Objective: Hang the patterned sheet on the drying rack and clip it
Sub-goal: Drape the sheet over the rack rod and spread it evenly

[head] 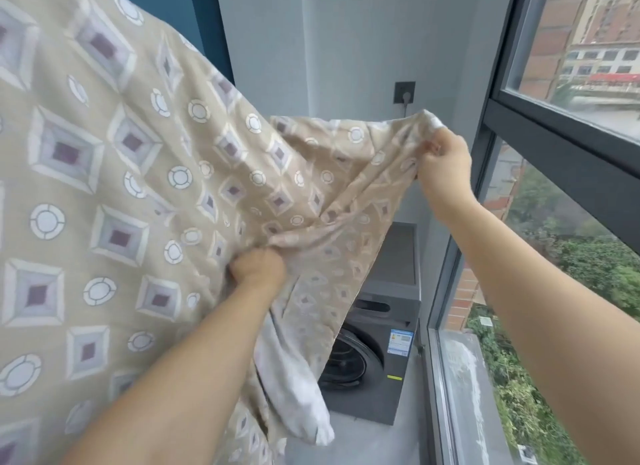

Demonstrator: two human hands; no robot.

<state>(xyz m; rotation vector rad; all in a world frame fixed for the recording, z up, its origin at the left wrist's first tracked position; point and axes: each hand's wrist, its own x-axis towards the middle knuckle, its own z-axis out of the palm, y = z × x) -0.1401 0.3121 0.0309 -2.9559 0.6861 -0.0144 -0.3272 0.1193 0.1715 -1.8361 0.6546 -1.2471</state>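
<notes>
The patterned sheet [114, 173] is beige with grey-purple diamonds and white circles. It fills the left half of the view and slopes down from the upper left. My left hand [258, 267] is clenched on a bunched fold near the sheet's middle. My right hand [445, 163] is raised further right and pinches the sheet's far corner, stretching the cloth between both hands. A white underside part hangs below my left arm. No drying rack and no clip shows in the view.
A dark front-loading washing machine [377, 353] stands on the floor ahead, partly behind the sheet. A wall socket [404, 92] with a cable is on the grey wall. A large window with a dark frame [554, 146] runs along the right.
</notes>
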